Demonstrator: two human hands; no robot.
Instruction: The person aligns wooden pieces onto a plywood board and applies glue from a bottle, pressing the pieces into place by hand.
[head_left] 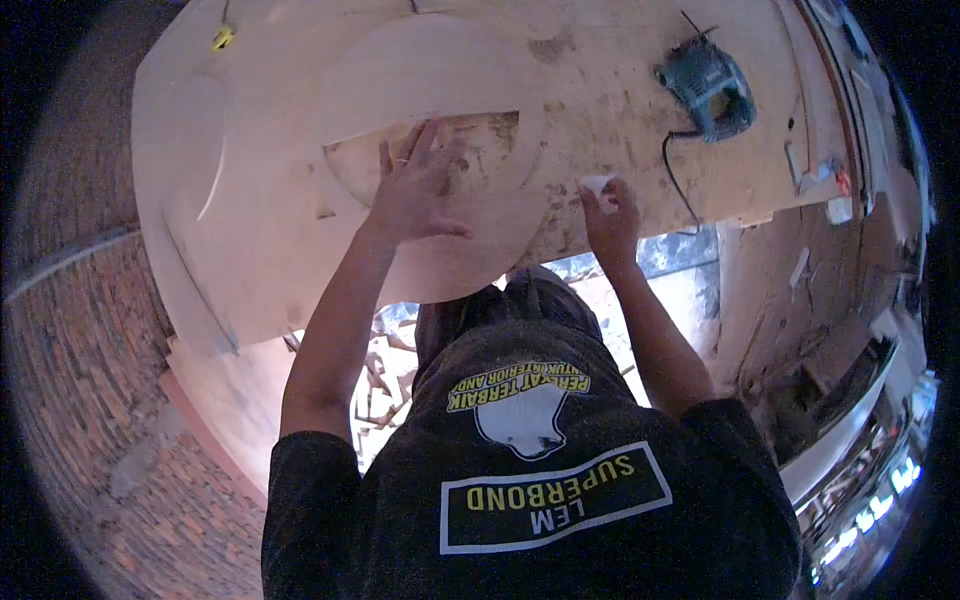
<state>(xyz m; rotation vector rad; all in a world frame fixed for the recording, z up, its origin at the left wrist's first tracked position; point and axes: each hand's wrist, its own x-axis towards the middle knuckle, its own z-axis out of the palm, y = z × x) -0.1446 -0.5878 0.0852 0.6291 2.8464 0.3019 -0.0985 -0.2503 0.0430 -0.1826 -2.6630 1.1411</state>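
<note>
My left hand (415, 190) lies with fingers spread on a round, pale wooden piece (450, 262), beside and partly over its half-moon cutout. Through the cutout, the stained surface beneath shows. Further right, my right hand (608, 205) pinches a small white piece (597, 184) between thumb and fingers, just above the worktable (620, 110) near its front edge. What the white piece is made of cannot be made out.
A green power tool (708, 88) with a dark cord lies at the back right. A yellow object (222, 38) sits at the back left. Small items, one red and white (840, 180), rest near the right edge. A brick surface (90, 400) shows at left.
</note>
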